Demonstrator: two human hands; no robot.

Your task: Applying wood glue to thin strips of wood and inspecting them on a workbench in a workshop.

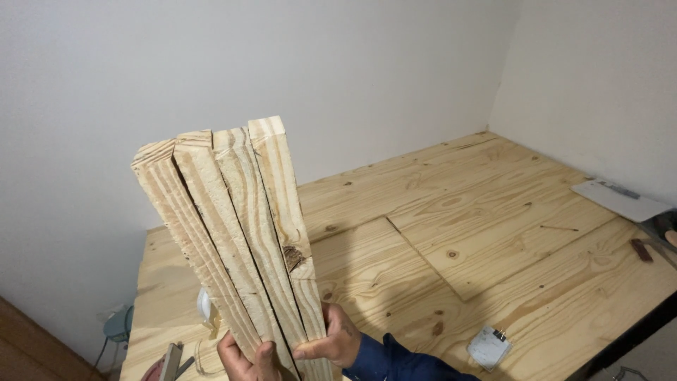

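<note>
I hold a bundle of several pale pine slats side by side, standing nearly upright and leaning a little to the left, with their cut ends at the top. My left hand grips the bundle's lower end from the left. My right hand, in a dark blue sleeve, clamps it from the right, thumb across the front slat. A dark knot marks the rightmost slat. The slats' bottom ends are out of frame.
A pine plywood tabletop fills the room's corner against white walls. A white clipboard and a small dark red piece lie at the right edge, a white clipped notepad near the front, a white roll and a tool on the left.
</note>
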